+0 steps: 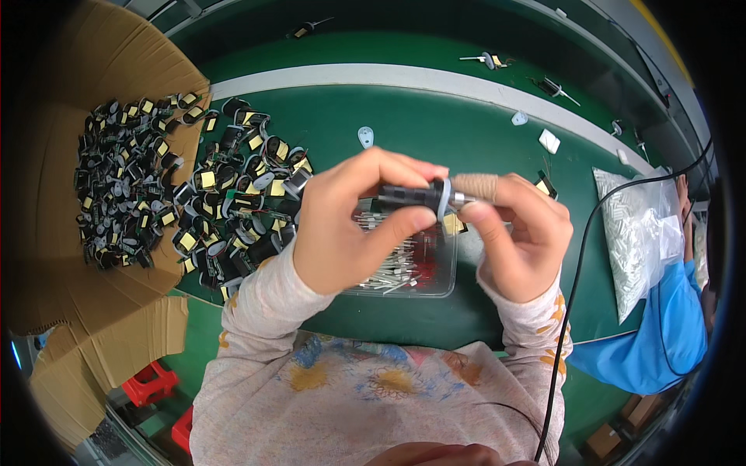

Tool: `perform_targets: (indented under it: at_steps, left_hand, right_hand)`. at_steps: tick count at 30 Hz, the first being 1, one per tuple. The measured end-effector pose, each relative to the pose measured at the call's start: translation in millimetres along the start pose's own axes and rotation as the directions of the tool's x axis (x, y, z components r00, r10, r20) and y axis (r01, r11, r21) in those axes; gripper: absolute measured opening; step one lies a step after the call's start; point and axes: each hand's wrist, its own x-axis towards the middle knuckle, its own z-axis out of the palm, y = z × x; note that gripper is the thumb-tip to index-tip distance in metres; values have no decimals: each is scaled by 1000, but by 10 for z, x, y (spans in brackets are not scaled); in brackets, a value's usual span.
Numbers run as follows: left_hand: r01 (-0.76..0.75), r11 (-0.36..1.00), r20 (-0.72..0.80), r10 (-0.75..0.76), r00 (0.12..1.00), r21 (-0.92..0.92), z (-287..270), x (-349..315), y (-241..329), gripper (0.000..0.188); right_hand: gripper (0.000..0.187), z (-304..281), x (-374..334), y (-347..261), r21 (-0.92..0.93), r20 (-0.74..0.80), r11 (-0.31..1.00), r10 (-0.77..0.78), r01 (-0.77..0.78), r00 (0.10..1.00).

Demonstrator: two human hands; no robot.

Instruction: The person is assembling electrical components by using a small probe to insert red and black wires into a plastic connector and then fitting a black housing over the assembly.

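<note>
Between the fingers and thumb of my left hand (334, 213) is a small black motor-like unit (402, 196), held level. A grey oval plate (444, 199) caps its right end. My right hand (528, 233), tan tape around its index finger, pinches the short metal shaft (461, 199) sticking out past that plate. The tip is partly hidden by the fingers. Under my hands lies a clear plastic tray (453, 272) with many thin white-and-metal shafts (391, 273) and some red pieces (424, 260). A yellow-patched part (452, 224) shows just behind my right thumb.
At left, a cardboard box (175, 66) spills many black units (233, 194) onto the green table. A bag of white pieces (633, 241) and a black cable (584, 256) are at right, near a co-worker's blue sleeve (660, 334). Beyond a white rail (350, 75) lie several assembled units (552, 87).
</note>
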Motion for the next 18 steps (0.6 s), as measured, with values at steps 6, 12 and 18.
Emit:
perform_targets:
  at_steps: [6,12,18]
  left_hand:
    - [245,921,-9,-260,966,-301,-101,108,-246,22]
    - [-79,765,34,75,997,639,-348,379,-504,28]
    - [-158,844,700,-305,645,513,259,348,-726,23]
  right_hand:
    - [18,195,240,238,256,80,918,291,-302,953]
    - [21,202,1190,1450,232,14,888,404,-396,915]
    - [46,324,1714,2452,460,15,514,811,-724,584]
